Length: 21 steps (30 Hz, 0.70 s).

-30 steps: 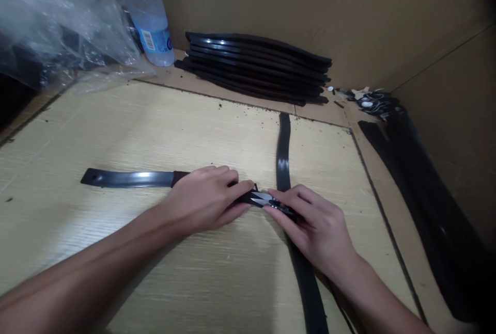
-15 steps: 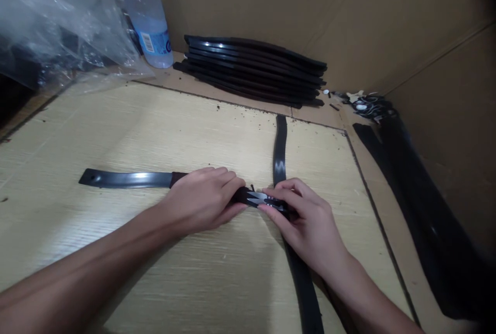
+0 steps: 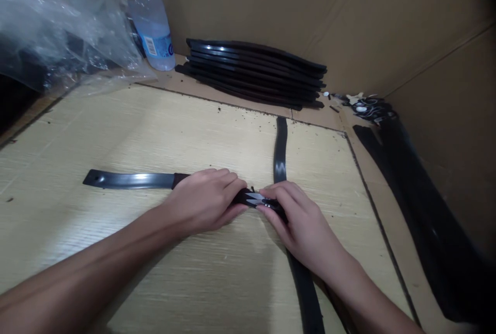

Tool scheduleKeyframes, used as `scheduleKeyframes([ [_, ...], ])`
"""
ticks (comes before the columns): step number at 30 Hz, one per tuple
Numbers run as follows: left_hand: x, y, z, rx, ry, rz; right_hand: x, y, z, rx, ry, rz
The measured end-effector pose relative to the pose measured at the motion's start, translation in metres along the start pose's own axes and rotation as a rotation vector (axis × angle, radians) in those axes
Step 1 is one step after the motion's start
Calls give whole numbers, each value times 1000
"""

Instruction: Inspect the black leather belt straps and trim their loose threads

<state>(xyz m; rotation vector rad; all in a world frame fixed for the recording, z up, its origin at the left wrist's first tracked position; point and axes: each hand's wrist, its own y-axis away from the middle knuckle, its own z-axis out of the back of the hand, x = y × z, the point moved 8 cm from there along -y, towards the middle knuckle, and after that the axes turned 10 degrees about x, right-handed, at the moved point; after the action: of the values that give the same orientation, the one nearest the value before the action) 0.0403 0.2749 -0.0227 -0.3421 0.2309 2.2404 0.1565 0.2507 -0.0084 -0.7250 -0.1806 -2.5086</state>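
My left hand [image 3: 205, 197] is wrapped round a glossy black plastic strip [image 3: 132, 179] with a hole near its left end and a dark brown section by the hand. The strip lies crosswise on the board. In my right hand [image 3: 300, 215] is a small pair of thread snips [image 3: 254, 198], held between thumb and fingers. Its silver blades point left and lie against the strip's right end, beside my left thumb. Whether the blades are biting on anything I cannot tell. Under my right hand runs a second black strip [image 3: 280, 148], lengthwise and partly hidden.
A stack of black strips [image 3: 251, 73] rests against the cardboard wall at the back. Left of it stand a water bottle [image 3: 157, 45] and clear plastic bags [image 3: 77, 29]. More black strips [image 3: 422, 210] lie along the right, below a pile of scraps [image 3: 372, 108]. Dark crumbs dot the board.
My right hand has shifted slightly left and its fingers cover more of the snips' handles. My left hand keeps its hold on the strip. The view has moved a little.
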Motion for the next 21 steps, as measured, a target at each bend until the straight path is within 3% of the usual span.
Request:
scheduleKeyframes([
  [8, 1, 0, 0, 6, -11, 10, 1, -6, -6, 72, 82, -9],
  [21, 1, 0, 0, 24, 13, 27, -4, 3, 3, -1, -25, 4],
])
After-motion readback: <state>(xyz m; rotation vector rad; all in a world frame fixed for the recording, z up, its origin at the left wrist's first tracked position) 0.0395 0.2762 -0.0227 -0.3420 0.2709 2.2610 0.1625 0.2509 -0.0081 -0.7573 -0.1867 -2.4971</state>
